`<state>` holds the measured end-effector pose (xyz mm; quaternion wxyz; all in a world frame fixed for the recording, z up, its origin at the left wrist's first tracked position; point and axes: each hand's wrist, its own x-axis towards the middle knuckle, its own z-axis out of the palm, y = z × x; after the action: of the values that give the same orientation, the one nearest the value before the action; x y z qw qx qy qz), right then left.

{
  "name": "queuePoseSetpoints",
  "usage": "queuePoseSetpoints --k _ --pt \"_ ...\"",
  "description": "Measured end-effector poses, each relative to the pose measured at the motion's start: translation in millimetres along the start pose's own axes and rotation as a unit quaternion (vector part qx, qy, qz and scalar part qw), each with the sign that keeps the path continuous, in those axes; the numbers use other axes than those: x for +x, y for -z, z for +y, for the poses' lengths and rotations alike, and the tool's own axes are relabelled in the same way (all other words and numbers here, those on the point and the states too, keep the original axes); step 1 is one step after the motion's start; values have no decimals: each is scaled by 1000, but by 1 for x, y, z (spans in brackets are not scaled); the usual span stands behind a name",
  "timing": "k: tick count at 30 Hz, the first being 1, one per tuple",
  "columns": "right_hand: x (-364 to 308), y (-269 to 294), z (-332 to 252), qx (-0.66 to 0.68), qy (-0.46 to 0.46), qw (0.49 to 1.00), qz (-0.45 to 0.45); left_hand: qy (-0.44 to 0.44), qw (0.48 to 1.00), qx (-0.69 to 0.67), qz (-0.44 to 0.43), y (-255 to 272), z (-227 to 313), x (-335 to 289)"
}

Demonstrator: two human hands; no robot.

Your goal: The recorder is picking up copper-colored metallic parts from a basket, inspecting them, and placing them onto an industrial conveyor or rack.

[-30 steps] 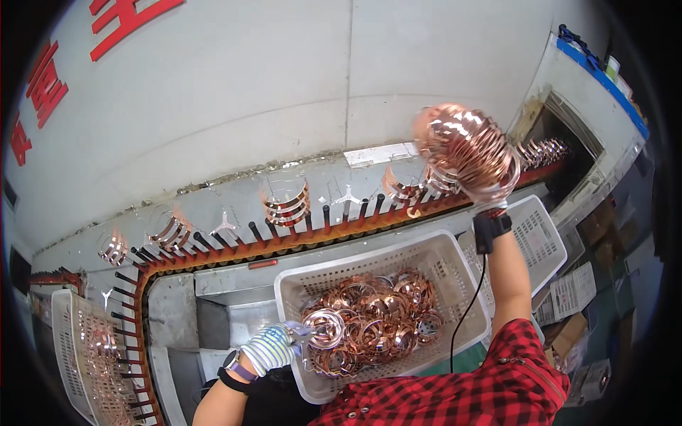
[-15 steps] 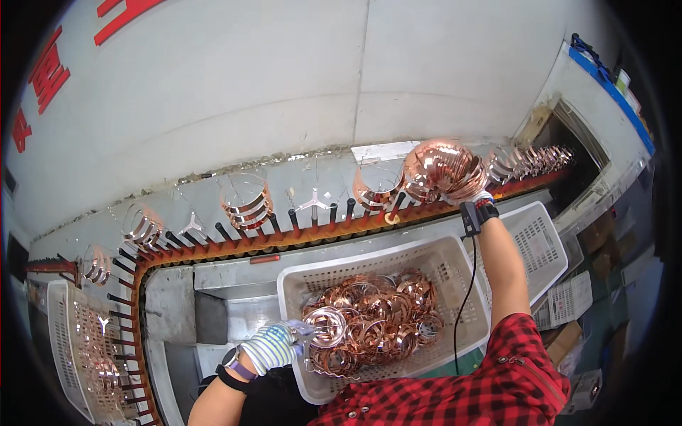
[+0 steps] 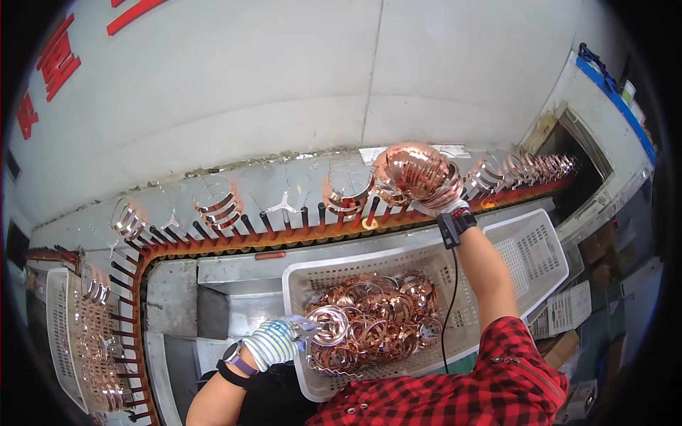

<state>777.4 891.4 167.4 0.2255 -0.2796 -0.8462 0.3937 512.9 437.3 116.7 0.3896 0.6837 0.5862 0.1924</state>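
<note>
My right hand (image 3: 442, 206), in a pale glove, grips a thick stack of shiny copper-coloured rings (image 3: 413, 170). The stack bulges above the row of upright pegs, overlapping a hanging frame of curved copper bands (image 3: 348, 192). My left hand (image 3: 275, 342), in a striped glove, is closed on a few silvery rings (image 3: 329, 325) at the left side of a pale plastic basket (image 3: 295, 284). Beneath them, a heap of copper-coloured rings (image 3: 376, 312) fills much of that basket. The glove hides how the left fingertips close.
A chain conveyor (image 3: 284, 238) with black-tipped pegs bends round the left corner and runs right into a wall opening (image 3: 590, 156). Wire frames with copper bands (image 3: 219, 206) stand along it. Another basket (image 3: 60, 341) is at far left; one more (image 3: 543, 248) at right.
My right hand has moved left with the stack of rings. The frames along the conveyor have shifted left too. My left hand keeps its hold almost in place.
</note>
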Motion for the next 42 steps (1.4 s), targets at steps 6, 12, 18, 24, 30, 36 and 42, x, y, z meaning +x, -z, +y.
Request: queuePoseSetpoints --k 6,12,18,24,30,36,42 --pt "11 -49 -8 392 -15 919 33 -14 1000 24 15 -6 4 0" --pt "-17 -56 -26 590 1 802 91 -13 1000 -4 15 -12 5 6" --pt "-52 14 -41 712 29 691 122 -18 997 -68 42 -9 9 9" --pt "-78 -24 -67 752 21 657 55 8 932 -348 105 2 23 34" --pt "-120 -115 -89 687 -23 725 -37 -133 905 -122 384 24 34 57" --pt "-119 -160 -113 570 -110 809 -93 -108 928 -257 247 28 13 64" --pt "-127 -126 -126 429 -126 890 -89 -47 939 -280 196 31 -30 54"
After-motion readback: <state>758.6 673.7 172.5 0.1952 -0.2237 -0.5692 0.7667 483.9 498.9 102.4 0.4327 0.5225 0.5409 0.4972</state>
